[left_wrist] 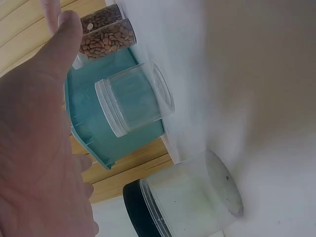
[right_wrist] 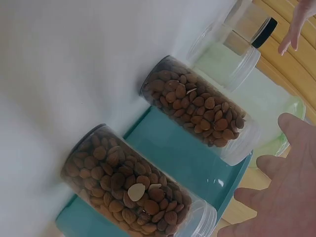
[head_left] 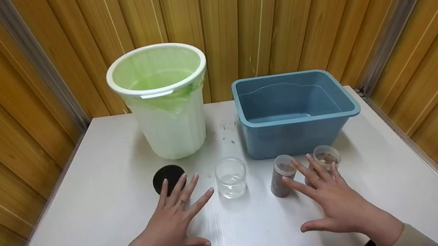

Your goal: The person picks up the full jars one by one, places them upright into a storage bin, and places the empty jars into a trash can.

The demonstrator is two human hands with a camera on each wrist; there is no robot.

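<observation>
Fingers spread wide and straight, the left hand and right hand hover palm-down, holding nothing; right fingertips hide part of two open jars of brown seeds — whether they touch is unclear; the empty clear jar stands between the hands; the black lid lies just beyond the left fingertips; farther back stand the lined white bin and blue tub.
</observation>
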